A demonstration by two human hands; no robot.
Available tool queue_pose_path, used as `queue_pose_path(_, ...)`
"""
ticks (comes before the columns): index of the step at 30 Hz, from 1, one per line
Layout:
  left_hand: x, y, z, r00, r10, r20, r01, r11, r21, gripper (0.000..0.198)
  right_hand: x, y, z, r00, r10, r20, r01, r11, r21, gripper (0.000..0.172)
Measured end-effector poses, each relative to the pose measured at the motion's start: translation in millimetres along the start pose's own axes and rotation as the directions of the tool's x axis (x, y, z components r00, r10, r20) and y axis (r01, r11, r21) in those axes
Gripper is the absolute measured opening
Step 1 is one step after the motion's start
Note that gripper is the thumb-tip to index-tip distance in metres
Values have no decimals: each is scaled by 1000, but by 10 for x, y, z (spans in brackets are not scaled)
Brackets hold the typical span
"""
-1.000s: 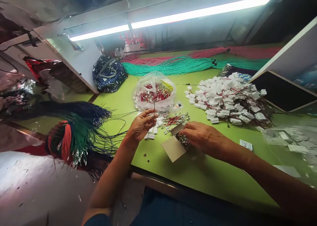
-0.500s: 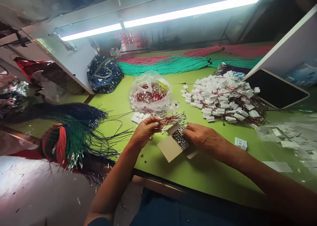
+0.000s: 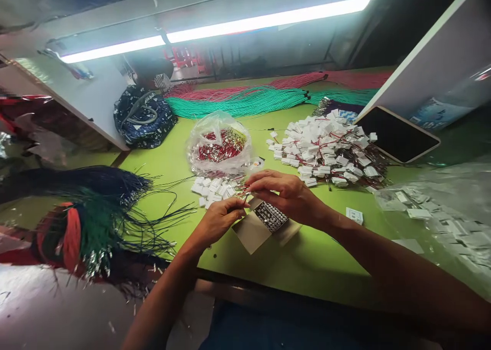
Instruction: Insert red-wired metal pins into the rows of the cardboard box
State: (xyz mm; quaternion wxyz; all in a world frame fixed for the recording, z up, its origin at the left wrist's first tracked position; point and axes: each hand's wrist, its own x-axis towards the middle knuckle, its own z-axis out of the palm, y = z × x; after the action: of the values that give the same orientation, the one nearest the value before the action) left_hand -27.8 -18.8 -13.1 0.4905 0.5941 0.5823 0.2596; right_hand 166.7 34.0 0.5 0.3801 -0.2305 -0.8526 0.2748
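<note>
The right hand [image 3: 287,196] has come up off the folded card [image 3: 245,232] to meet the left hand [image 3: 217,222] above it. The left hand's fingers pinch a thin red wire [image 3: 242,190], while the right hand's curled fingers close in at its end; I cannot tell whether they have hold of it. The card lies under the hands, with rows of metal studs [image 3: 270,217] on it. Behind, a clear plastic bag [image 3: 199,155] holds red wires [image 3: 220,148], and a second bag [image 3: 433,212] at the right holds white tags [image 3: 418,213]
</note>
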Motion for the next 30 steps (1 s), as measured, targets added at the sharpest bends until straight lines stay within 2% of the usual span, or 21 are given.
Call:
queue_pose_path(4, 23, 13, 11, 997, 56, 44, -59, 995, 83, 22, -12, 33, 74, 995, 61, -76, -57, 997, 54, 13)
queue_pose_path(8, 60, 18, 28, 992, 123, 39, -125, 991, 48, 31, -29, 32, 88, 985, 104, -134, -90, 990, 105, 12)
queue_pose_path(12, 108, -15, 20, 982, 185, 49, -183, 983, -32, 42, -46, 78, 122, 983, 83, -165, -73, 995, 63, 12)
queue_pose_path(17, 127, 19, -15, 978, 191, 78, -188, 981, -43, 41, -83, 149, 125, 971, 116, -208, -108, 993, 47, 13)
queue_pose_path(23, 103, 50, -119, 963, 170, 208, -163, 985, -52, 46, -97, 191, 124, 968, 161, -195, -153, 987, 55, 13)
queue_pose_path(25, 120, 53, -94, 971, 168, 172, -172, 985, 8, 42, -94, 174, 154, 969, 172, -178, -162, 984, 71, 13)
queue_pose_path(28, 141, 69, 3, 977, 212, -7, -209, 968, 138, 26, -95, 114, 174, 980, 155, -126, -137, 981, 140, 14)
queue_pose_path(30, 142, 72, 62, 967, 239, -85, -223, 961, 166, 24, -112, 84, 142, 985, 143, -99, -122, 973, 195, 15)
